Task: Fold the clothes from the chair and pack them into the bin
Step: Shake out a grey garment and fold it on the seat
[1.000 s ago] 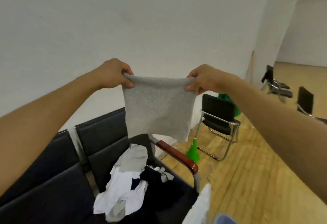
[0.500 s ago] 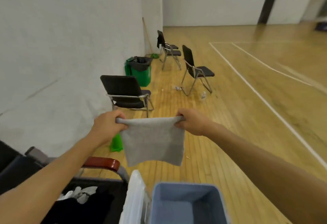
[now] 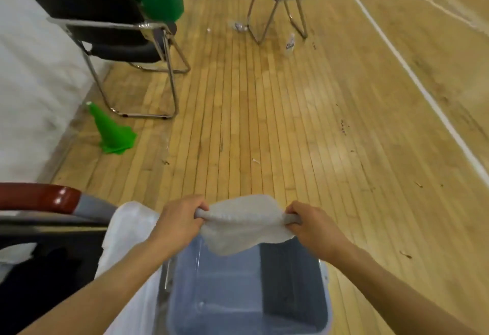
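Both hands hold a folded grey cloth (image 3: 243, 225) by its top edge, the left hand (image 3: 180, 222) gripping one end and the right hand (image 3: 313, 226) the other. The cloth hangs over the far rim of the open blue-grey bin (image 3: 293, 305) on the wooden floor (image 3: 277, 123).

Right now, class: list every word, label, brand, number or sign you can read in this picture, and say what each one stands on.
No text can be read anywhere in this view.
Bottle on the floor: it bears a label with dark print, too small and blurred to read.
Grey cloth, bin, green cone, chairs: no print shows on them.
White floor line: a painted line only, no lettering.
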Available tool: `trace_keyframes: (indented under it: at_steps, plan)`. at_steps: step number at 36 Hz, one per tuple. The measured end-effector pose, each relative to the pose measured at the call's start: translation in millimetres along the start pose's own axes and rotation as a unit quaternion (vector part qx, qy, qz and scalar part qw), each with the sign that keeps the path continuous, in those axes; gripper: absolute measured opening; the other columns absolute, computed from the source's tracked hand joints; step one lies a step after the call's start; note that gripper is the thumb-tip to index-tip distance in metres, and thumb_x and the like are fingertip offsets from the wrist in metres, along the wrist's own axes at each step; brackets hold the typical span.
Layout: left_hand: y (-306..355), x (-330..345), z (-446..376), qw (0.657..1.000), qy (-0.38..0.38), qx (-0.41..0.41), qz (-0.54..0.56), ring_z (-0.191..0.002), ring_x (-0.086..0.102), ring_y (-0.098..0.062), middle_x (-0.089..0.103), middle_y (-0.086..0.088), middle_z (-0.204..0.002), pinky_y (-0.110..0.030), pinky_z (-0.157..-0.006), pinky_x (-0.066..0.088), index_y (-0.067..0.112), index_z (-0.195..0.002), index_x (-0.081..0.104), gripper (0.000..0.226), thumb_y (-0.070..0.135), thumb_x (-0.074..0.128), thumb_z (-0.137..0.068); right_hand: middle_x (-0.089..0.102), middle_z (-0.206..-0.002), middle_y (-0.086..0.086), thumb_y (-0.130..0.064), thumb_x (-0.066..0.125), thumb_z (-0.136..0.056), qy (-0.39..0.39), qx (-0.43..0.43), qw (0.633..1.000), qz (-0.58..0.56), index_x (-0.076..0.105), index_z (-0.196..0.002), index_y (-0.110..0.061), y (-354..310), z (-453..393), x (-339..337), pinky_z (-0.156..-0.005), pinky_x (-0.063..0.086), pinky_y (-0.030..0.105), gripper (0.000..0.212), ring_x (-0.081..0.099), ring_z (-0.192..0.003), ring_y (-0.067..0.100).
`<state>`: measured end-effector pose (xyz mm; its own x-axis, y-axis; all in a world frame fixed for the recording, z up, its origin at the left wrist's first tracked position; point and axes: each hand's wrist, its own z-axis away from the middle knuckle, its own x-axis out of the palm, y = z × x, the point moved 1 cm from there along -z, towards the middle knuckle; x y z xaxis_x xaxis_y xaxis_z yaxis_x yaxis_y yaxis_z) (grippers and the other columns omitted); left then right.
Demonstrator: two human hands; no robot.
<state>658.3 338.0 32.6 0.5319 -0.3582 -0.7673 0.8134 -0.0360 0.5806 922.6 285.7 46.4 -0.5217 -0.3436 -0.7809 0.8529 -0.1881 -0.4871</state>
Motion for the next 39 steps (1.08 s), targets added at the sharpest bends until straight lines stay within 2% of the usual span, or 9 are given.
trace_keyframes:
  at_steps: [3,4,8,11,15,20,26,31,39]
  plan:
    - [-35.6,46.8,-15.7,1.0,-0.011,-0.015,0.001,-0.078,0.052,-0.016,0.055,0.011,-0.073,-0.016,-0.06,0.032,0.022,-0.076,0.058,0.023,-0.001,0.06,-0.08,0.054,-0.084,-0.009,-0.016,0.044,-0.095,-0.032,0.011,0.999,0.004,0.051,-0.09,-0.023,28.2,-22.8,57.7,-0.055,0.035,0.018,0.012,0.047,-0.067,0.007]
    - [-81.7,98.8,-23.8,0.999,-0.015,-0.028,-0.002,-0.077,0.052,-0.016,0.056,0.009,-0.075,-0.019,-0.06,0.034,0.019,-0.078,0.06,0.02,-0.001,0.059,-0.08,0.054,-0.087,-0.009,-0.016,0.045,-0.096,-0.058,-0.003,0.998,0.007,0.053,-0.093,-0.022,55.0,-45.4,123.8,-0.057,0.036,0.019,0.01,0.048,-0.072,0.009]
    - [-114.1,127.9,-31.4,1.0,-0.005,-0.03,-0.003,-0.068,0.052,-0.013,0.055,0.009,-0.072,-0.019,-0.058,0.038,0.016,-0.081,0.061,0.019,-0.001,0.056,-0.083,0.059,-0.091,-0.004,-0.017,0.048,-0.095,-0.04,-0.001,0.999,-0.014,0.057,-0.098,-0.017,73.3,-56.2,157.8,-0.062,0.04,0.025,0.009,0.052,-0.078,0.014]
    - [-164.9,187.9,-26.4,0.997,-0.033,-0.07,-0.01,-0.079,0.053,-0.017,0.057,0.004,-0.083,-0.017,-0.062,0.035,0.012,-0.09,0.064,0.018,-0.001,0.054,-0.085,0.059,-0.09,0.0,-0.016,0.05,-0.095,-0.081,0.018,0.996,-0.027,0.056,-0.1,-0.016,100.0,-71.5,228.8,-0.062,0.041,0.031,0.008,0.051,-0.073,0.014]
    - [-212.4,240.0,5.8,0.992,-0.087,-0.092,-0.012,-0.081,0.057,-0.025,0.06,-0.002,-0.084,-0.026,-0.068,0.037,0.006,-0.087,0.066,0.018,-0.008,0.059,-0.078,0.056,-0.091,-0.005,-0.016,0.052,-0.095,-0.124,0.028,0.991,-0.035,0.055,-0.099,-0.021,124.5,-59.0,296.5,-0.059,0.038,0.019,0.007,0.049,-0.075,0.01]
    - [-238.5,278.2,47.5,0.975,-0.168,-0.135,-0.055,-0.089,0.06,-0.025,0.063,-0.006,-0.097,-0.031,-0.075,0.045,0.008,-0.097,0.064,0.025,-0.007,0.056,-0.079,0.06,-0.098,-0.003,-0.015,0.051,-0.093,-0.197,0.064,0.978,-0.024,0.056,-0.1,-0.022,138.8,-40.5,352.0,-0.074,0.047,0.034,0.011,0.055,-0.088,0.018]
    - [-253.0,308.2,63.1,0.944,-0.247,-0.182,-0.12,-0.106,0.057,-0.019,0.057,0.001,-0.118,-0.028,-0.087,0.044,0.018,-0.115,0.053,0.034,0.001,0.045,-0.087,0.059,-0.106,-0.003,-0.02,0.051,-0.092,-0.273,0.078,0.959,-0.018,0.052,-0.1,-0.027,154.8,-29.5,399.6,-0.076,0.042,0.033,0.011,0.057,-0.097,0.02]
    - [-263.7,331.0,39.5,0.936,-0.232,-0.212,-0.156,-0.112,0.056,-0.022,0.057,-0.003,-0.122,-0.032,-0.094,0.043,0.015,-0.118,0.053,0.038,-0.001,0.045,-0.085,0.064,-0.107,-0.002,-0.021,0.052,-0.091,-0.253,0.068,0.965,0.0,0.057,-0.106,-0.023,168.2,-46.3,428.1,-0.071,0.036,0.028,0.017,0.059,-0.102,0.023]
    - [-290.6,370.8,-47.8,0.937,-0.16,-0.227,-0.212,-0.114,0.053,-0.024,0.053,-0.006,-0.123,-0.032,-0.094,0.043,0.014,-0.117,0.052,0.03,0.004,0.044,-0.09,0.063,-0.108,0.004,-0.021,0.045,-0.095,-0.195,0.074,0.978,0.024,0.055,-0.108,-0.019,184.3,-153.2,454.1,-0.077,0.044,0.032,0.017,0.059,-0.1,0.027]
